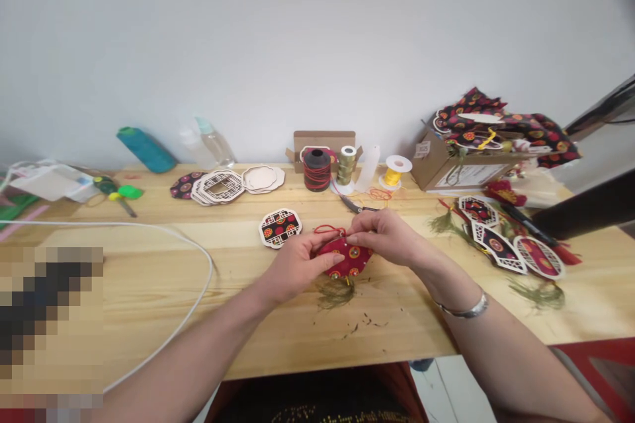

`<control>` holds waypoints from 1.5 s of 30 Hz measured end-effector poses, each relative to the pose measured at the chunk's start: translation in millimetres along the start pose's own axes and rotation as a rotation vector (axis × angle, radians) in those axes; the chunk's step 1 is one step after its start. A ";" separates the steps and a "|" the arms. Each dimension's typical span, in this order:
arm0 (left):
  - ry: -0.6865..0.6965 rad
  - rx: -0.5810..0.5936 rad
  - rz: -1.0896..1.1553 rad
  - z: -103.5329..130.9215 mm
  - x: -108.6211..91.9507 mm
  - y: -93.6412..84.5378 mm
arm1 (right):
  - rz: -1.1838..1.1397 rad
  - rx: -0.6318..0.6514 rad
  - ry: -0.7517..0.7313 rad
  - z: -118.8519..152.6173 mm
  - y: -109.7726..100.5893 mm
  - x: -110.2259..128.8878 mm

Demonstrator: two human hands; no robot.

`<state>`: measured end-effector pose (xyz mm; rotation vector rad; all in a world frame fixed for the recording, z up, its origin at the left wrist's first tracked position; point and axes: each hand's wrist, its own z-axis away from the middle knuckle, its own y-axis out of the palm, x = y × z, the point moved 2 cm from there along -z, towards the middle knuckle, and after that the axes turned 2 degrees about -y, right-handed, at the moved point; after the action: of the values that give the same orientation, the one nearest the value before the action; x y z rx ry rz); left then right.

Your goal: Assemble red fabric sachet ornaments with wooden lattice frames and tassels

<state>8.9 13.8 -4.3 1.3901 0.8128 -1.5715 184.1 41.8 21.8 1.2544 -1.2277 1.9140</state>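
Close above the table, a red patterned fabric pendant (347, 262) is between my two hands. My left hand (300, 263) grips its left side, thumb lying across the front. The fingers of my right hand (384, 232) are pinched at its upper right edge, near the knot of a red cord (327, 230) that loops out at the top. An olive-green tassel (336, 292) hangs from the pendant's lower edge. Just left of it lies a lattice-framed fabric piece (280, 229). Dark thread scraps (367, 324) are scattered in front of my hands.
Behind stand a dark red thread spool (317, 170), an olive thread spool (347, 166) and a yellow thread spool (393, 173). Lattice frames (218, 186) are stacked left of them. Finished pendants (499, 248) and a cardboard box (446, 168) are at right. A white cable (208, 271) curves across the left.
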 end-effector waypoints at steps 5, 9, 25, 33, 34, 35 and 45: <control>-0.065 0.001 0.029 0.0 2.5 -0.5 | 0.051 0.004 -0.024 -0.7 0.5 -3.0; -0.062 0.012 0.035 0.0 2.2 -0.6 | 0.090 -0.019 -0.056 -1.0 -0.1 -4.3; 0.057 0.052 -0.122 0.7 1.2 -0.8 | 0.104 -0.008 -0.074 -2.8 2.6 -2.2; 0.068 0.039 -0.118 1.3 -1.9 -2.9 | 0.075 -0.012 -0.088 -4.1 1.2 -2.7; 0.067 0.037 -0.108 1.2 -2.0 -3.4 | 0.062 0.006 -0.094 -4.0 1.1 -3.0; 0.064 0.033 -0.097 1.1 -1.9 -3.8 | 0.046 0.024 -0.098 -3.9 1.0 -3.3; -0.063 0.047 -0.060 1.2 -1.2 -4.9 | 0.420 -0.533 0.055 -11.6 -43.2 -21.8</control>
<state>3.9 14.9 -3.2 1.3529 0.7911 -1.6821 223.3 72.2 17.5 0.6990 -1.9232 1.6906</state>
